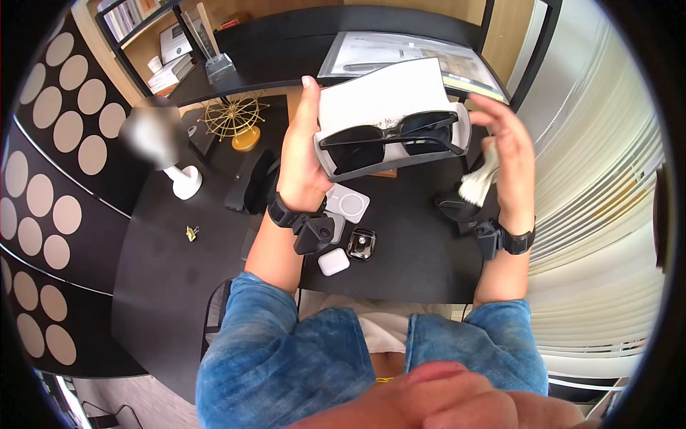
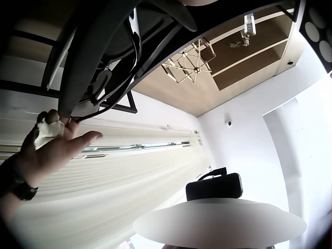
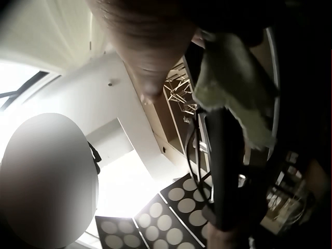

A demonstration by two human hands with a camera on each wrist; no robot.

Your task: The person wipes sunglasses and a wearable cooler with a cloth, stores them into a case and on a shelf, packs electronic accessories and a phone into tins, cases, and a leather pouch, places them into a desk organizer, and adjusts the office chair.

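Head view: the left hand (image 1: 304, 154) holds an open grey case (image 1: 389, 154) up in the upper middle of the frame, fingers curled behind its left end and thumb up along the side. Black sunglasses (image 1: 389, 139) lie folded in the case, against its raised white lid. The right hand (image 1: 504, 154) is at the case's right end with a white cloth (image 1: 480, 179) pinched in its fingers; the index finger and thumb reach toward the case rim. By the look of it, the glasses are already seated in the case, while the lid is not yet closed and the cloth is not yet in. Below, on the dark surface (image 1: 421, 264), lie a white charger puck (image 1: 348, 204), a white earbud case (image 1: 333, 262) and a small black gadget (image 1: 361, 244), all well below the hands. There is free room between the hands and the surface; a shelf edge and a plastic folder (image 1: 407, 53) sit just behind the case.

Left wrist view: at left of the frame the right hand (image 2: 52, 148) shows with the cloth (image 2: 47, 127) tucked at its fingertips, beside the dark edge of the case. Blinds fill the space behind.

Right wrist view: the cloth (image 3: 238, 88) hangs in the upper right, beside a finger; the grip itself is blurred.
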